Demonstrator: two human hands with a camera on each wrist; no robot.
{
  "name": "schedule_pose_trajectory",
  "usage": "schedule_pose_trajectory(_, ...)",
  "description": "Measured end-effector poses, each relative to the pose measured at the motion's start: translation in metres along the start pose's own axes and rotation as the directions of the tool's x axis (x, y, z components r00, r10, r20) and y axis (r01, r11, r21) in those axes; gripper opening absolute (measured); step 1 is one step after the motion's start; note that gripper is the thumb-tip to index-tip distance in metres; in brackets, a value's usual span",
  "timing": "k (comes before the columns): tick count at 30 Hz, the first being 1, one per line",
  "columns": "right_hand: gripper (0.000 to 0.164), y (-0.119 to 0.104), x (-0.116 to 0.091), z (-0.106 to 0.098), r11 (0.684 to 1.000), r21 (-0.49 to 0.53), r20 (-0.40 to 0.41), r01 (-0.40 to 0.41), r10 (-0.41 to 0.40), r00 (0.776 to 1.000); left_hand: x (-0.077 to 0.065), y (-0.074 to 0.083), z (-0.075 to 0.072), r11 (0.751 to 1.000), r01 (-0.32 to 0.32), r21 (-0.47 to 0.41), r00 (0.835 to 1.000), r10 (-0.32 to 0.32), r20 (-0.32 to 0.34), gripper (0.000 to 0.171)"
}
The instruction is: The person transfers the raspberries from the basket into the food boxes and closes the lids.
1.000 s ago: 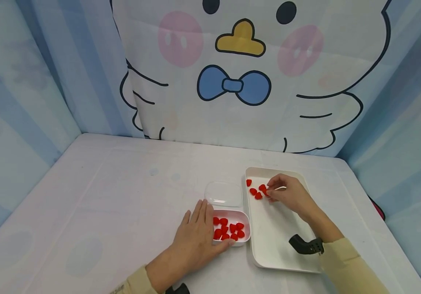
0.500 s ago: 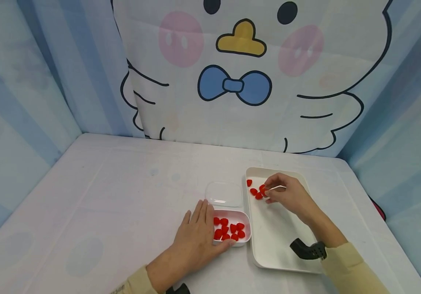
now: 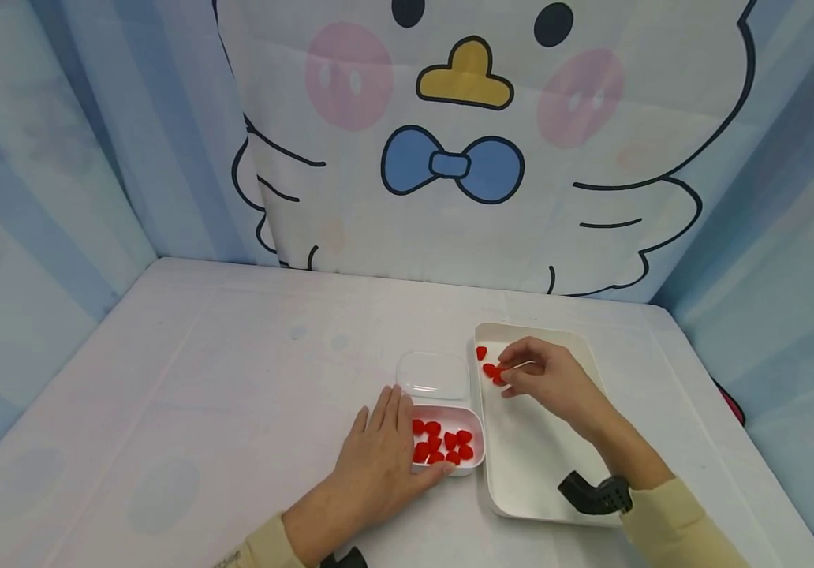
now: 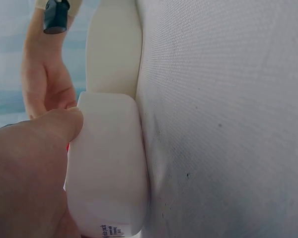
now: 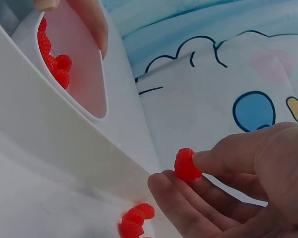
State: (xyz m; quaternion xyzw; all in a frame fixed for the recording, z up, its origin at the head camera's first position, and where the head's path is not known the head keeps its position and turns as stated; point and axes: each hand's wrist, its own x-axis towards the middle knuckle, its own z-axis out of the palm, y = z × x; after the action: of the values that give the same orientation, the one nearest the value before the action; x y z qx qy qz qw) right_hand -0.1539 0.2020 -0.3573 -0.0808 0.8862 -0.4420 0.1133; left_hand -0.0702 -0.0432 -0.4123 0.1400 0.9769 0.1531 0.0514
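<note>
Near the far left part of the white tray (image 3: 535, 473), my right hand (image 3: 556, 386) pinches a raspberry (image 5: 187, 165) between thumb and fingers. Other raspberries (image 5: 134, 215) lie in the tray just below that hand. Left of the tray stands a small box (image 3: 453, 413), pink inside and white outside, with several raspberries (image 3: 450, 440) in it. My left hand (image 3: 378, 465) rests along the box's left side, fingers straight. Its thumb (image 4: 69, 121) touches the near rim. The left hand covers the box's left end in the head view.
A clear plastic lid (image 3: 434, 374) lies on the table behind the box. The tray's left wall (image 5: 79, 139) stands beside the box. A pale cloth (image 3: 272, 355) covers the table, with printed curtains (image 3: 449, 237) behind and at both sides.
My right hand has moved slightly left across the tray, over the other raspberries. My left hand and the box have stayed in place.
</note>
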Motion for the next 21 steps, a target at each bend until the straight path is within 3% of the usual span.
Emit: schedule_pose_trajectory(21, 0.023, -0.017, -0.012, 0.021, 0.992, 0.019, 0.102, 0.121, -0.122, 0.987, 0.0, -0.001, 0.001, 1.0, 0.002, -0.02, 1.0, -0.002, -0.009, 0.104)
